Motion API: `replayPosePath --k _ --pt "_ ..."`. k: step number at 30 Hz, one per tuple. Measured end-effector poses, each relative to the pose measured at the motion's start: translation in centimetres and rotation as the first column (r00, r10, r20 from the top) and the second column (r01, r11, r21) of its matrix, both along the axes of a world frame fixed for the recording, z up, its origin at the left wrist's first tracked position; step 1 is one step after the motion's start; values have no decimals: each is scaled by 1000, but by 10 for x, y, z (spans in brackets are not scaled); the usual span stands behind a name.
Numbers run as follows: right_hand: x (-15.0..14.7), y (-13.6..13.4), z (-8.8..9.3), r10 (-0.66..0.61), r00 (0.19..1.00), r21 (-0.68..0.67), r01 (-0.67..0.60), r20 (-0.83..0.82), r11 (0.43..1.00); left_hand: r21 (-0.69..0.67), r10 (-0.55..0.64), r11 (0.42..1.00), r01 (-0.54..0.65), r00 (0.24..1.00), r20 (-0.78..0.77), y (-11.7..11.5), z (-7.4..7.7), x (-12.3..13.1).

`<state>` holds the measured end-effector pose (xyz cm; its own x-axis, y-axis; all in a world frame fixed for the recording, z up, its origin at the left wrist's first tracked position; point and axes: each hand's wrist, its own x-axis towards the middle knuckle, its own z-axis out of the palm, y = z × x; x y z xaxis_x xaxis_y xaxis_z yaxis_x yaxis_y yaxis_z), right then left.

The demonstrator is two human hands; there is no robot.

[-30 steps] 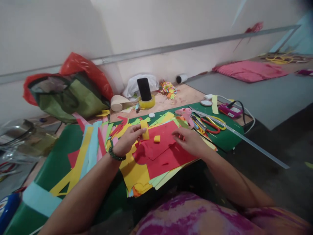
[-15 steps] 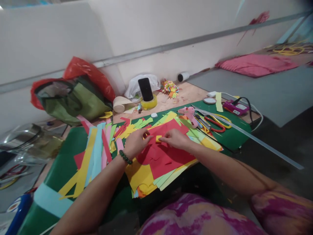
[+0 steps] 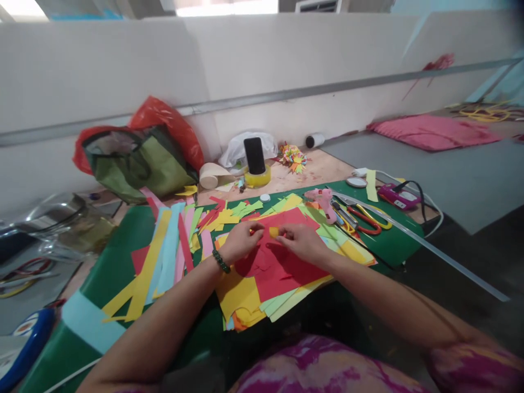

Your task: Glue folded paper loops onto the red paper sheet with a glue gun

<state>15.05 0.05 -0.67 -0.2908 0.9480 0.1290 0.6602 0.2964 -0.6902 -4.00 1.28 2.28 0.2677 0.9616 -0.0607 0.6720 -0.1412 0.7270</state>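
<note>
Between finger and thumb of my right hand (image 3: 302,241) is a small yellow paper piece (image 3: 274,232), held above a red paper sheet (image 3: 282,273). My left hand (image 3: 242,240) is closed in a pinch to the left of it, a bead bracelet (image 3: 221,261) on the wrist. What those left fingers hold, if anything, is too small to make out. Under the red sheet lies a stack of yellow and light green paper (image 3: 237,295). Cut paper strips (image 3: 165,256) in blue, yellow, pink and red lie beside my left forearm.
To the right lie a pink glue gun (image 3: 321,201), scissors (image 3: 366,221), a long clear glue stick (image 3: 434,251) and a purple power strip (image 3: 399,196). Behind stand a phone (image 3: 254,155) on a yellow tape roll (image 3: 257,177), a paper flower (image 3: 293,158) and a green bag (image 3: 141,166).
The view has tilted up and shifted slightly. The yellow paper piece in my right fingers is now turned and appears lifted a little; my left hand stays pinched beside it.
</note>
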Motion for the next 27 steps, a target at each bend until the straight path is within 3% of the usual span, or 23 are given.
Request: replayPosePath --k 3,5,7,12,19,24,27 --pt "5 -14 0 -48 989 360 -5 137 933 -221 -5 971 94 927 374 -1 5 -2" --pt "8 -22 1 -63 980 512 -45 191 858 -272 -11 948 163 874 486 -2 7 -2" --pt "11 -27 4 -70 974 590 -74 217 804 -241 -37 953 183 861 506 -3 8 -1" --pt "14 -32 12 -60 972 589 -88 228 803 -63 -128 982 180 866 483 -6 8 3" --pt "13 -33 8 -74 983 562 -35 171 826 -14 -133 987 158 871 473 -9 9 7" --pt "26 -36 14 -54 993 461 -3 109 887 -121 -50 984 131 853 520 -9 11 5" --pt "57 -28 14 -251 959 460 165 131 873 -289 58 946 145 803 593 -7 10 3"
